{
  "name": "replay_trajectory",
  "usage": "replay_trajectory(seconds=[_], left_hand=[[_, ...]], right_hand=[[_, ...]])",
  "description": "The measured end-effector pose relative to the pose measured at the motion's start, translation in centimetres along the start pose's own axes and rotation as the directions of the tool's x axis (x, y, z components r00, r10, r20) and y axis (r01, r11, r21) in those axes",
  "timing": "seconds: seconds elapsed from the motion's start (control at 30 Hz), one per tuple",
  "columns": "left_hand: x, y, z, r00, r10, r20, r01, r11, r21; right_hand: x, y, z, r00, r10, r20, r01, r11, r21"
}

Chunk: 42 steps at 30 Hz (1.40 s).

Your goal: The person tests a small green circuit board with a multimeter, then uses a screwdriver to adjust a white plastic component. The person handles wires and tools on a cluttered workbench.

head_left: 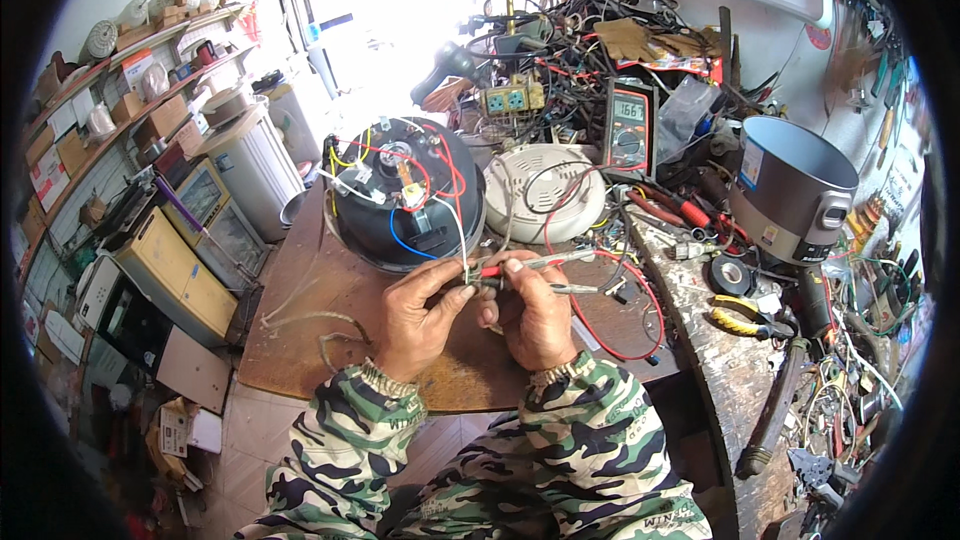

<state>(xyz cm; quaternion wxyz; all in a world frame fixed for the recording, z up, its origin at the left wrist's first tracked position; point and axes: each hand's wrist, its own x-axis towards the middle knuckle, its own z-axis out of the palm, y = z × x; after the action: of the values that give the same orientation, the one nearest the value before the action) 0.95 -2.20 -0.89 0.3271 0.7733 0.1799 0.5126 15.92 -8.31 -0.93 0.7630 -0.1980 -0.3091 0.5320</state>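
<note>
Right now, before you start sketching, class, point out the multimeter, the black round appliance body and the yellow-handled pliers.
Multimeter [629, 128]: head view, front face, between display and dial.
Black round appliance body [370, 222]: head view, bare black surface left of the blue wire [401, 240].
Yellow-handled pliers [736, 322]: head view, lower handle.

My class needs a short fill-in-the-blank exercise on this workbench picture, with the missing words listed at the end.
1. The left hand and right hand are in ____ of the round black appliance base.
2. Besides white, yellow and red wires, that base bears a ____ one.
3. Both sleeves show a ____ pattern.
4. The pliers near the black tape have black and ____ handles.
Missing words: front; blue; camouflage; yellow.
</note>
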Motion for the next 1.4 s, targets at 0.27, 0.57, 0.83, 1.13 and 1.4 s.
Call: replay_trajectory(seconds=[0.27, 0.57, 0.83, 1.13, 1.4], left_hand=[[-0.1, -0.6, 0.0, 1.0, -0.019, 0.006, 0.019, 0.999, -0.033], [-0.1, -0.1, 0.1, 0.996, -0.072, -0.043, 0.071, 0.997, -0.021], [0.1, -0.3, 0.0, 0.999, 0.033, -0.026, -0.032, 0.999, 0.027], [0.2, 0.4, -0.1, 0.999, 0.025, -0.025, -0.024, 0.999, 0.049], [0.1, -0.1, 0.0, 0.999, 0.02, -0.034, -0.02, 1.0, 0.02]], right_hand=[[0.1, -0.1, 0.2, 1.0, 0.008, 0.018, -0.008, 1.0, 0.005], [0.1, 0.0, 0.2, 1.0, 0.003, 0.012, -0.003, 1.0, 0.003], [0.1, -0.2, 0.0, 1.0, 0.012, 0.028, -0.012, 1.0, -0.02], [0.1, 0.0, -0.2, 1.0, 0.019, -0.013, -0.019, 0.999, -0.03], [0.2, 0.0, 0.2, 0.999, -0.006, -0.034, 0.003, 0.997, -0.078]])
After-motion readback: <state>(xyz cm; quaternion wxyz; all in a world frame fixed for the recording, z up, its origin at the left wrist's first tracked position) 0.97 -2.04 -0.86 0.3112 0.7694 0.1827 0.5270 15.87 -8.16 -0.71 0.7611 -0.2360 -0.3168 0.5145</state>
